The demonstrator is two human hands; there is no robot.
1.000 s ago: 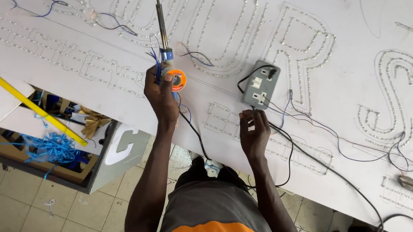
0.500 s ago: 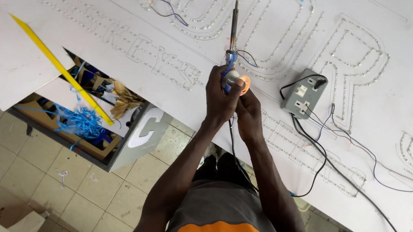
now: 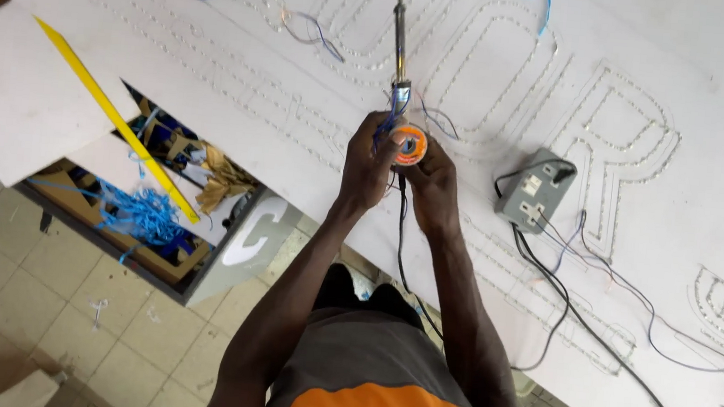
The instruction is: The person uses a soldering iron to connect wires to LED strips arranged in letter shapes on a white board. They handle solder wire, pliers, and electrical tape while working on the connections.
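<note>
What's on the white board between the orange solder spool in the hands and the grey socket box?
In the head view, between the orange solder spool and the grey socket box lies only white board with rows of small LED dots.

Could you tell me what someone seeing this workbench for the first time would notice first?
Most likely the two hands meeting mid-frame: the left hand grips a soldering iron pointing up the board, while the right hand touches an orange solder spool between them. Around them, the white sign board carries big dotted letter outlines, with a grey socket box and trailing wires to the right.
</note>
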